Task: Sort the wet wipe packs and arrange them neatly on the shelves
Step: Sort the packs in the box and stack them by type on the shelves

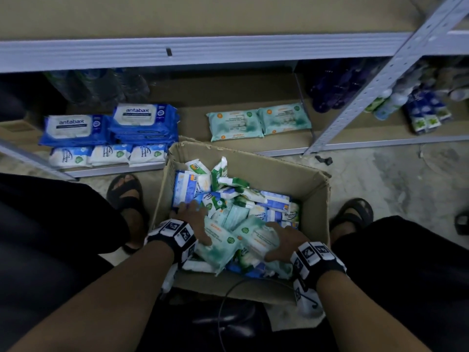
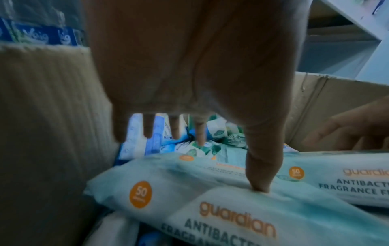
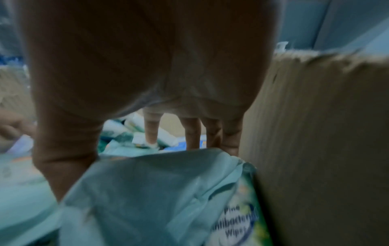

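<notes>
Both hands are in the cardboard box, left hand thumb-pressing one teal pack, right hand curled over another; each should be lifted flat and squared beside the matching teal packs on the bottom shelf.

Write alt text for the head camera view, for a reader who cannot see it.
Both hands reach into an open cardboard box of mixed wet wipe packs, the left hand and right hand each on a teal Guardian pack. On the bottom shelf beyond lie blue Antabax packs, white packs and two more teal packs.
</notes>
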